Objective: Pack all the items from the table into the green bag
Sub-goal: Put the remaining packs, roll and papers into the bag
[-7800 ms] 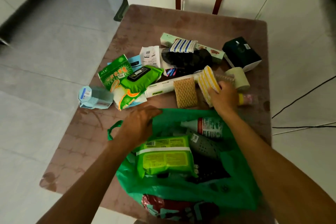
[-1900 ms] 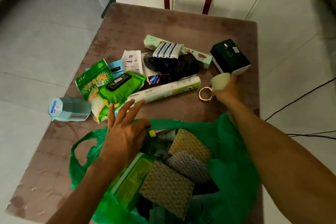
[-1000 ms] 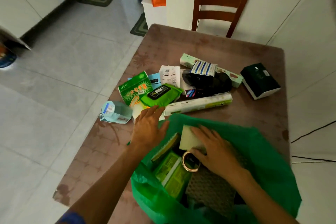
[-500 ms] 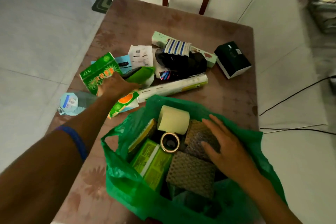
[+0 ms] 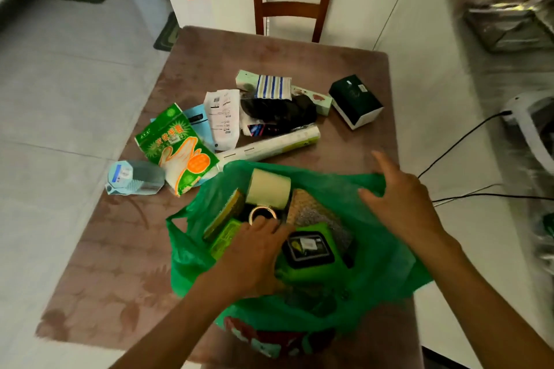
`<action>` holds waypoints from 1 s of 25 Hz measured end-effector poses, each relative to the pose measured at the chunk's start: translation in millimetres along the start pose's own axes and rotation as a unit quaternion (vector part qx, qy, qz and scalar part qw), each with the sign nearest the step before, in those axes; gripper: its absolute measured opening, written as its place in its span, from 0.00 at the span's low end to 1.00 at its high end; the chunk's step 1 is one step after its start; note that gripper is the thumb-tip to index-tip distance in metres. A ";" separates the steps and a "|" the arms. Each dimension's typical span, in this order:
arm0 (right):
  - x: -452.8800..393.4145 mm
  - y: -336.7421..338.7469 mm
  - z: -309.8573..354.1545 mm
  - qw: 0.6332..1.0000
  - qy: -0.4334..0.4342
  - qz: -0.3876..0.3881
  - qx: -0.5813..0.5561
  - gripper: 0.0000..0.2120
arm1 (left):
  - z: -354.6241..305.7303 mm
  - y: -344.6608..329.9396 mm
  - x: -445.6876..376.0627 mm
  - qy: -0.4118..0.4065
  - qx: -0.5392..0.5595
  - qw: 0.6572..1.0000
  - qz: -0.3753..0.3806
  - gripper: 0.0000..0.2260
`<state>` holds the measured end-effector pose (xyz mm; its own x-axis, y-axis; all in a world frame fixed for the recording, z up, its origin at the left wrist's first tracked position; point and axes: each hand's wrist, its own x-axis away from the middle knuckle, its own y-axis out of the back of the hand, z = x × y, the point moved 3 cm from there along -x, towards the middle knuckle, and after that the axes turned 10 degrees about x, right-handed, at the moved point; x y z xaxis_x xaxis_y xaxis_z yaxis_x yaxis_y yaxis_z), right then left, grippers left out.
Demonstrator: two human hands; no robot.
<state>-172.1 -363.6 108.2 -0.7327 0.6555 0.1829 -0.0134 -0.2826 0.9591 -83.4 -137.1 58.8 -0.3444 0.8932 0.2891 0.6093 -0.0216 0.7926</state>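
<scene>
Surface (image 5: 269, 69): brown patterned top, carrying the bag at its near edge and a loose cluster of goods beyond it.
Green bag (image 5: 386, 266): mouth wide open at the near side of the surface, walls slumped outward, a handle loop hanging at its left.
Bag contents: a pale roll (image 5: 268, 190) lies at the far side of the opening; a small tape ring (image 5: 263, 214) sits just in front of it; scouring pads (image 5: 305, 204) lean to the right; a green wipes pack (image 5: 308, 252) with a dark lid lies on top, just beside the left hand.
Left hand (image 5: 254, 252): inside the bag mouth, palm down, fingers curled loosely over the contents; whether it grips anything cannot be told.
Right hand (image 5: 401, 201): spread open, fingers extended, resting on the bag's far right rim.
Glove packet (image 5: 177, 144): green and white, lying left of the bag, touching the long white box.
Long white box (image 5: 269, 145): lies slantwise just beyond the bag's far rim.
Dark box (image 5: 355, 100): stands apart at the right of the cluster.
Black bundle (image 5: 278, 109): in the middle of the cluster, a striped cloth (image 5: 272, 87) on top.
Receipt packet (image 5: 223, 117): white, left of the black bundle.
Blue-grey pack (image 5: 135, 178): farthest left, near the surface's edge.
</scene>
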 end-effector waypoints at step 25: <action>5.4 62.2 19.3 0.988 -0.086 -0.037 0.126 0.22 | 70.1 77.2 58.9 0.127 0.285 0.922 -0.231 0.11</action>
<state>-163.8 -364.1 173.0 -0.6101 0.7828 0.1227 0.1227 -0.0596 0.9907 -6.6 -54.7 99.4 -0.7728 0.6125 0.1662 0.6077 0.6386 0.4721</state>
